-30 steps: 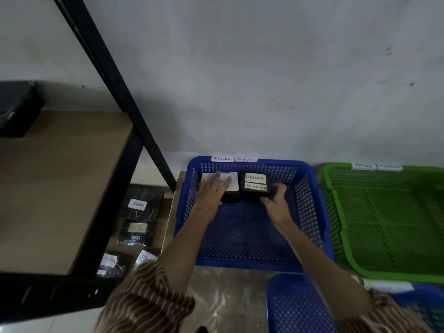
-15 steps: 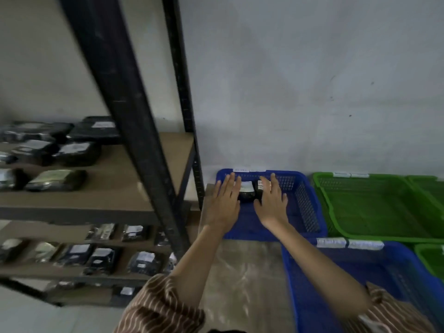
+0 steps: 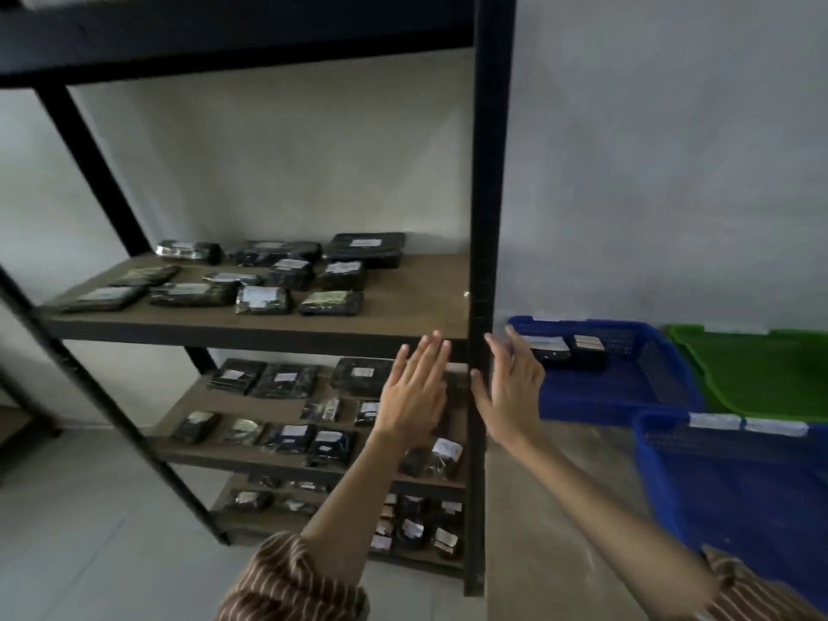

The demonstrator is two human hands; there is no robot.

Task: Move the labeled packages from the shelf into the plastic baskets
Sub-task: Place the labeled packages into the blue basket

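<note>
Reaching with flat, empty palms, the left hand [image 3: 414, 394] and right hand [image 3: 511, 389] are facing labeled packages [image 3: 264, 300] lying flat on the shelf [image 3: 416, 302] at eleven o'clock, nearer the left.

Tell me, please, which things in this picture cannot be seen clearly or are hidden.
- Labels on the shelf packages, head view: too small and dim to read.
- Packages on the lower shelf behind the left hand: covered by it.
- Near blue basket: cut off by the right edge.
- Green basket: cut off by the right edge.
- Right hand: motion-blurred fingers.
- Two packages in the far blue basket: label text unreadable.
</note>
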